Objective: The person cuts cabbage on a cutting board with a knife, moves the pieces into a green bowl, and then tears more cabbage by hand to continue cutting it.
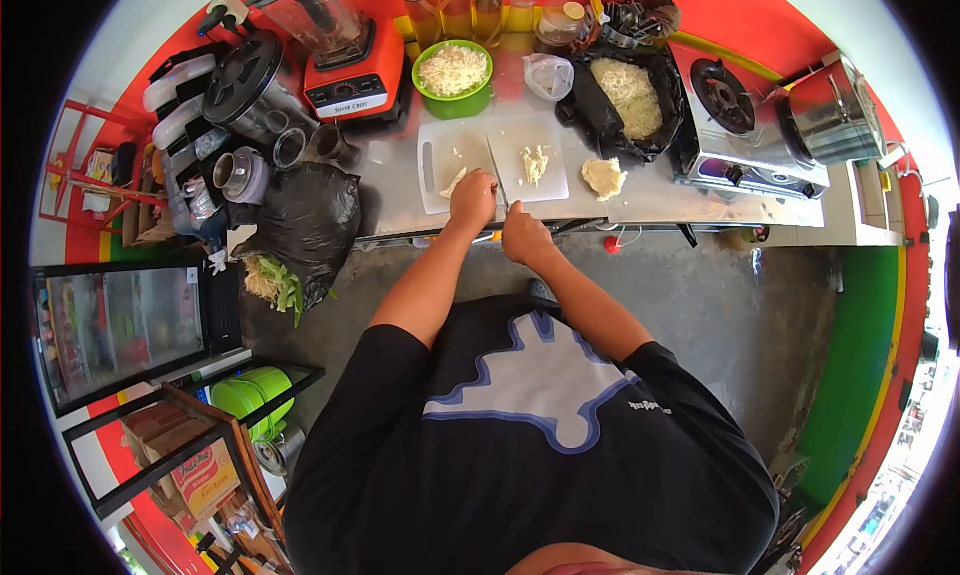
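My right hand (pixel 525 233) is closed around the handle of a knife (pixel 498 167), whose narrow blade points away from me over a white cutting board (pixel 434 190). Beside the blade, my left hand (pixel 474 199) is closed, its fingers bent down onto a pale piece of food (pixel 453 183), possibly cooked chicken. The fingertips are partly hidden. A small heap of chopped pale pieces (pixel 534 165) lies on the board right of the knife. Off the board to the right rests a larger pale lump (pixel 604 178) on the metal counter.
Behind the board stand a green bowl (pixel 460 100) of pale shreds and a red blender (pixel 350 87). A black bag (pixel 660 80) with whitish contents lies near the gas stove (pixel 740 150). Left are another black bag (pixel 305 210) and containers.
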The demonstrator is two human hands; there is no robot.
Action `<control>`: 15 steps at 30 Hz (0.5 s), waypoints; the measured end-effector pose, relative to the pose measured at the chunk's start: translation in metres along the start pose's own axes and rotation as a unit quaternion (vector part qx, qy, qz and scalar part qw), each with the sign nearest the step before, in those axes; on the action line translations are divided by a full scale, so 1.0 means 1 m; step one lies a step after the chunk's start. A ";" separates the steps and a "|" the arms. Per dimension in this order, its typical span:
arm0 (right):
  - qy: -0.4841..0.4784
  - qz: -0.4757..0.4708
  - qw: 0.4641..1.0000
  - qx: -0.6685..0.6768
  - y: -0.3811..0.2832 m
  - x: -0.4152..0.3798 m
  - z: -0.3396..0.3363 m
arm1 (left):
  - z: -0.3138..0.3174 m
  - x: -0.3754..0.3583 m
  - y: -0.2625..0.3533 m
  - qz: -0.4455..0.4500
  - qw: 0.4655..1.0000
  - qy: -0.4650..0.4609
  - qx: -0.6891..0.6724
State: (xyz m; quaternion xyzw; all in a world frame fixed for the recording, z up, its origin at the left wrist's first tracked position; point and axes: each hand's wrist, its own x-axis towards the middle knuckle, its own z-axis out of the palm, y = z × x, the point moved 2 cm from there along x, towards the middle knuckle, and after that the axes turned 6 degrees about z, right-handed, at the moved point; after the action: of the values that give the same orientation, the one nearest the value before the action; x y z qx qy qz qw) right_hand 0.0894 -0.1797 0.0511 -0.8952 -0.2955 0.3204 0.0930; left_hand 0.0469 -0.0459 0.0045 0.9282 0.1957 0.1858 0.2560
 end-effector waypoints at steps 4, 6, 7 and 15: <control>0.002 0.020 0.999 -0.035 -0.012 0.003 -0.002 | -0.006 0.008 -0.003 0.015 1.000 -0.012 -0.008; 0.002 0.032 0.998 -0.048 -0.013 0.002 0.006 | -0.005 0.003 -0.002 0.018 0.999 -0.028 -0.023; 0.000 0.035 0.998 -0.047 -0.013 0.002 0.010 | -0.004 0.001 -0.004 0.018 0.999 -0.031 -0.025; 0.013 0.022 0.998 -0.063 -0.021 -0.004 -0.009 | -0.008 0.003 0.000 0.030 0.998 -0.063 0.004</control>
State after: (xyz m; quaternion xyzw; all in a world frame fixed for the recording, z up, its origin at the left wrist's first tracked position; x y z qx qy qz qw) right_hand 0.0825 -0.1650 0.0680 -0.9096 -0.2944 0.2913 0.0329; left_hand 0.0461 -0.0412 0.0122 0.9445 0.1520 0.1340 0.2584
